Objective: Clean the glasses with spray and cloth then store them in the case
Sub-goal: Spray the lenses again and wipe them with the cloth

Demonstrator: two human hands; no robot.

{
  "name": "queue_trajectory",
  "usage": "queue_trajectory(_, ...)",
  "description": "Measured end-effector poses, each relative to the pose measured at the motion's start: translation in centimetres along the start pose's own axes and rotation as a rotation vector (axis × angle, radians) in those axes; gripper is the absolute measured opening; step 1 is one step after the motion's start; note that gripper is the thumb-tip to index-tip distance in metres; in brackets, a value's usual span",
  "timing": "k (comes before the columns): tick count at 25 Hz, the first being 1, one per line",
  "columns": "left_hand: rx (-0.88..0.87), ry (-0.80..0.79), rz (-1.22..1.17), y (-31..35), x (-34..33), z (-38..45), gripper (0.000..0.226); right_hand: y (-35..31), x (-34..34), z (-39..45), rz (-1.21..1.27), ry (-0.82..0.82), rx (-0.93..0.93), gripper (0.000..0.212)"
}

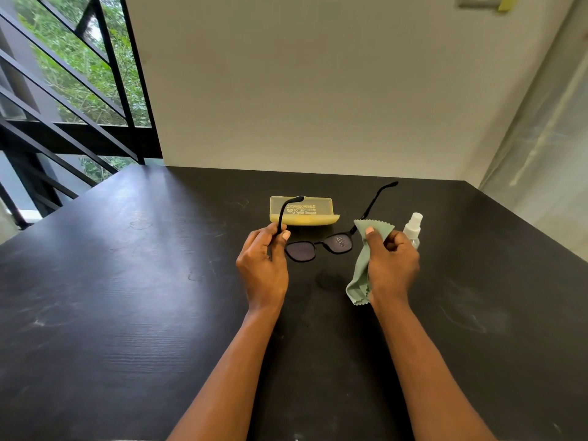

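Glasses (318,248): black frame with both arms unfolded, held up over the middle of the black table (127,281); droplets bead on the lens nearer the right hand.
Left hand (264,265): pinches the near arm of the glasses between thumb and fingers, close to the hinge, so the arm's curved tip stands up in front of the case.
Right hand (393,265): fingers and thumb are curled round a pale green cloth (359,281), thumb pressing it at the top; the cloth's zigzag edge hangs below the palm and its upper corner lies just beside the wet lens.
Case (304,214): yellow, lying open on the table behind the glasses, printed lettering showing inside.
Spray bottle (413,230): small and clear with a white top, standing just behind the right hand, partly hidden by it.
Backdrop: plain pale wall, with a dark-framed window at the left showing greenery.
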State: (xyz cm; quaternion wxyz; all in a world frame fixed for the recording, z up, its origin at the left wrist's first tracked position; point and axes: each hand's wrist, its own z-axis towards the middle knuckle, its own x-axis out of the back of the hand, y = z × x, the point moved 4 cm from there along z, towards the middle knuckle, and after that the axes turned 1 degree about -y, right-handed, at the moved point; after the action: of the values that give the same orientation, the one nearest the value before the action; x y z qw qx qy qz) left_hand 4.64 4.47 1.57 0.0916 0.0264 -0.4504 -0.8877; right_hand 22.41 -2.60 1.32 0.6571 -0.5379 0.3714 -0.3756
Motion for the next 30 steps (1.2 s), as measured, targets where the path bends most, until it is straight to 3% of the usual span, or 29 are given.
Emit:
queue_trajectory(7, -0.005, -0.01, -0.018, 0.0, 0.0, 0.0, 0.026, -0.4, 0.2, 0.0, -0.197, 0.065, 0.185, 0.01)
queue_trajectory(16, -0.019, -0.026, -0.02, -0.1, -0.1, -0.2, 0.027, 0.4, -1.7, -0.8, -0.778, -0.164, 0.555, 0.026)
queue_trajectory(21, -0.032, -0.02, 0.0, -0.2, -0.1, -0.1, 0.025, 0.6, -2.4, -1.6, -1.001, -0.358, 0.5, 0.039)
queue_trajectory(26, -0.016, -0.024, -0.025, -0.3, -0.1, -0.1, 0.024, 1.3, -2.7, -1.7, -1.183, -0.468, 0.483, 0.067)
queue_trajectory(30, -0.022, -0.028, -0.027, -0.5, -0.2, -0.1, 0.023, 1.6, -2.7, -1.6, -1.182, -0.467, 0.493, 0.062)
